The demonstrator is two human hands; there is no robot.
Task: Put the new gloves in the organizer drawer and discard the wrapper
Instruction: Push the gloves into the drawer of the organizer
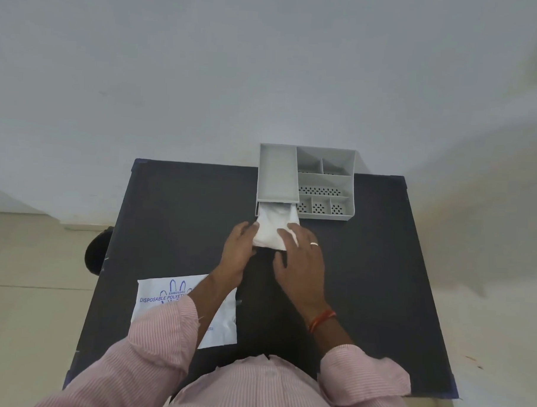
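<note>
A grey desk organizer (323,181) stands at the table's far edge, its drawer (257,210) pulled out toward me on the left side. A white folded stack of gloves (270,231) lies partly in the drawer and sticks out over its front. My left hand (239,248) grips the stack's left edge. My right hand (301,260), with a ring, presses flat on the stack's right side. The white wrapper (164,294), printed in blue, lies flat at the table's near left, partly under my left forearm.
The dark table (380,285) holds only these things. A black round object (95,254) sits on the floor past the table's left edge. A plain wall rises right behind the organizer. Pale tiled floor surrounds the table.
</note>
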